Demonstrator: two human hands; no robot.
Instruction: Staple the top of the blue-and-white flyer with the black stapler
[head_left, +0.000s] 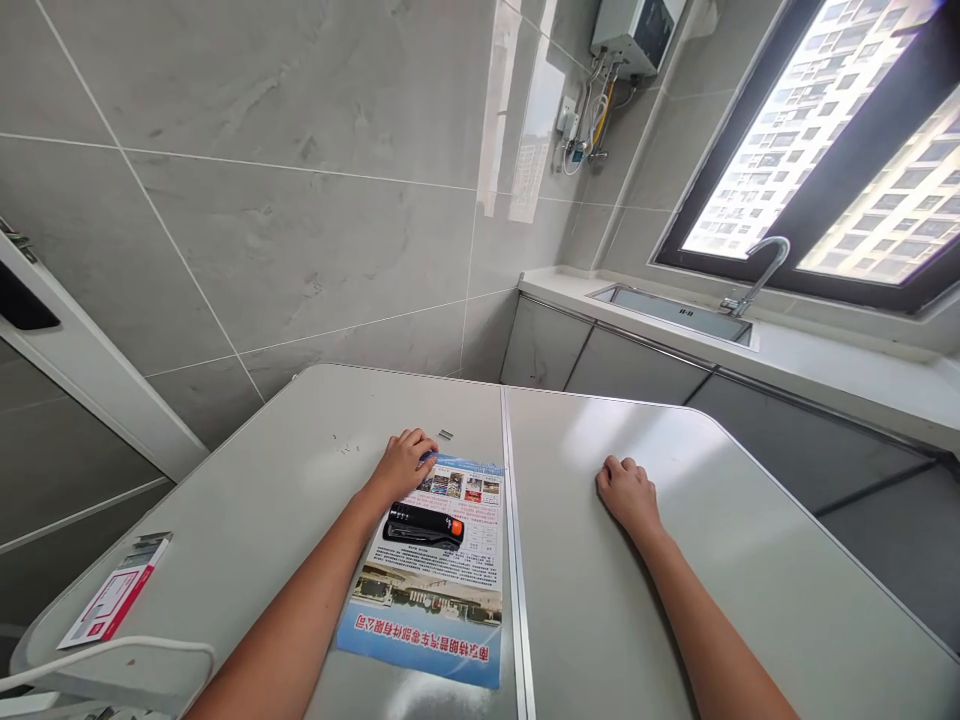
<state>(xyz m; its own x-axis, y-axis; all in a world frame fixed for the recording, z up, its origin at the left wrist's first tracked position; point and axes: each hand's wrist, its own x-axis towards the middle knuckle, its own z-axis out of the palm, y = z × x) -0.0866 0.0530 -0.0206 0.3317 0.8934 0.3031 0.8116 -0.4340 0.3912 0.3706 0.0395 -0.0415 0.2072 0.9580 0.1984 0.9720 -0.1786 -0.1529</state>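
A printed leaflet (426, 622) with blue ends lies on the table, its lettering upside down to me. Across its middle rests a black stapler (424, 527) with an orange button, untouched by either hand. My left hand (405, 462) sits at the leaflet's far left corner, fingers curled and partly over that corner. On the right half of the table, my right hand (628, 490) rests in a loose fist, away from the leaflet, with nothing seen in it. Just beyond my left hand lie small strips of staples (446, 435).
The pale table (600, 620) has a metal seam down its middle. Tiny loose bits lie left of my left hand. A red and white packet (116, 592) is at the left edge, near a white chair (112, 645). Behind are a counter (555, 284), sink and faucet (761, 272).
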